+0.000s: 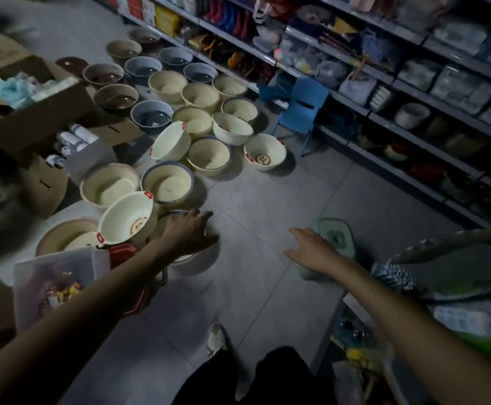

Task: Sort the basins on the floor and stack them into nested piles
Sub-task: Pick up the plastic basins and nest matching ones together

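Several basins lie spread over the grey floor: cream ones in the middle, such as a blue-rimmed cream basin (167,182), blue ones (150,116) and brown ones (115,96) farther back. A cream basin with red handle tabs (127,219) leans tilted at the near left. My left hand (190,232) reaches over a basin whose rim (170,214) shows just behind the fingers; the hand hides most of it, fingers spread, no grip visible. My right hand (311,248) hovers open above the bare floor, holding nothing.
Open cardboard boxes (34,112) stand at the left, a clear plastic box (54,285) at the near left. Stocked shelves (384,92) run along the right, with a small blue chair (302,112) before them. A pale green lidded container (335,238) sits by my right hand. My shoe (216,339) is below.
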